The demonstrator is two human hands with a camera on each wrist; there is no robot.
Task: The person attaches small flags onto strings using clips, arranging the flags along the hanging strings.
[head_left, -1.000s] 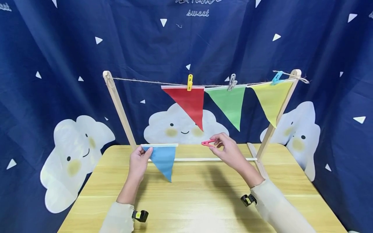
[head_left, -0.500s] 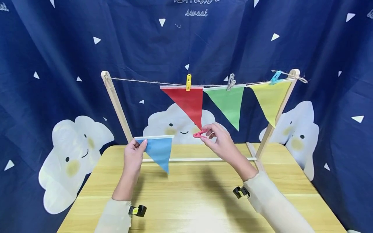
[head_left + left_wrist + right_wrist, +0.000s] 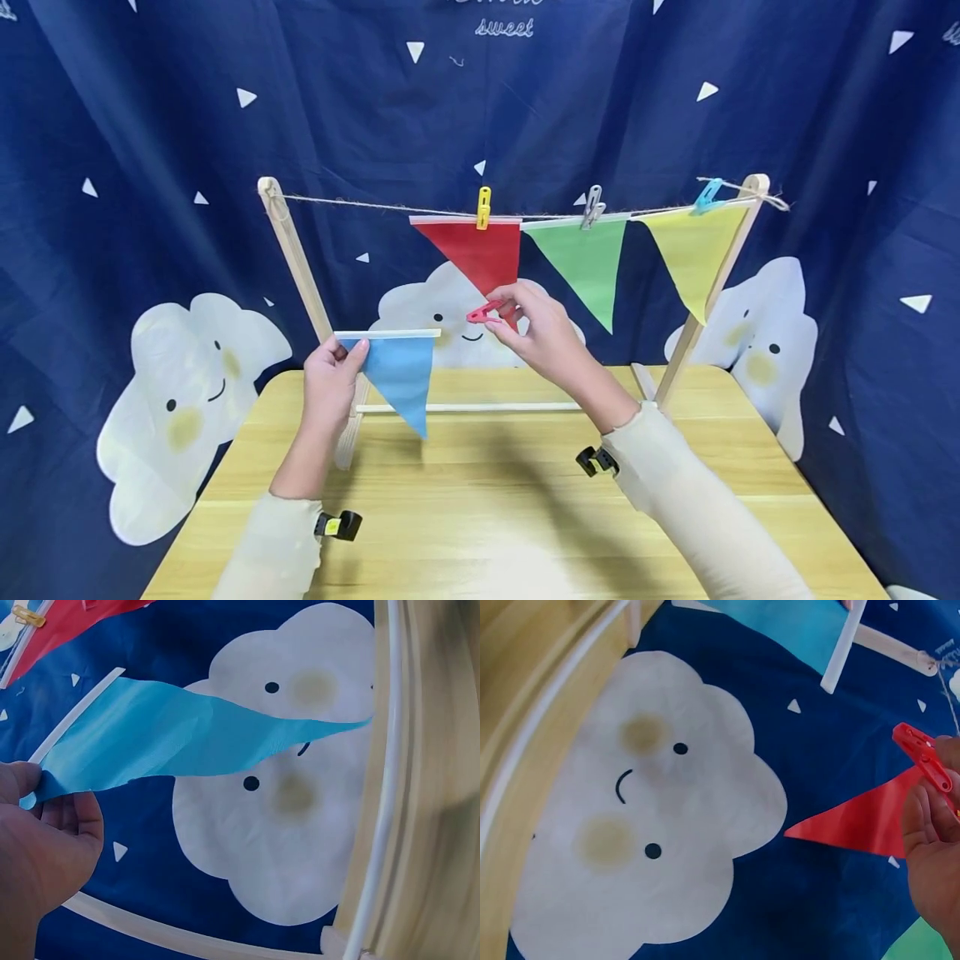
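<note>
My left hand [image 3: 330, 379] pinches a blue triangular pennant [image 3: 401, 371] by the left end of its white top strip, between thumb and fingers. The pennant hangs point down, below the string's left part; in the left wrist view the blue pennant [image 3: 172, 735] stretches away from the thumb. My right hand [image 3: 543, 329] pinches a red clothespin [image 3: 483, 312] by its handle end, its nose pointing left. That hand overlaps the lower part of a red pennant [image 3: 480, 250] in the head view. In the right wrist view the red clothespin [image 3: 922, 756] shows between thumb and fingers.
A string [image 3: 360, 202] runs between two wooden posts [image 3: 300, 258]. A yellow clothespin [image 3: 483, 208], a grey one and a blue one hold the red, green [image 3: 585, 262] and yellow [image 3: 690, 254] pennants on it. A white crossbar [image 3: 480, 407] joins the posts low over the wooden table [image 3: 450, 517].
Both hands have risen toward the string and shifted left, the left with the blue pennant, the right with the red clothespin. The hung pennants stay in place.
</note>
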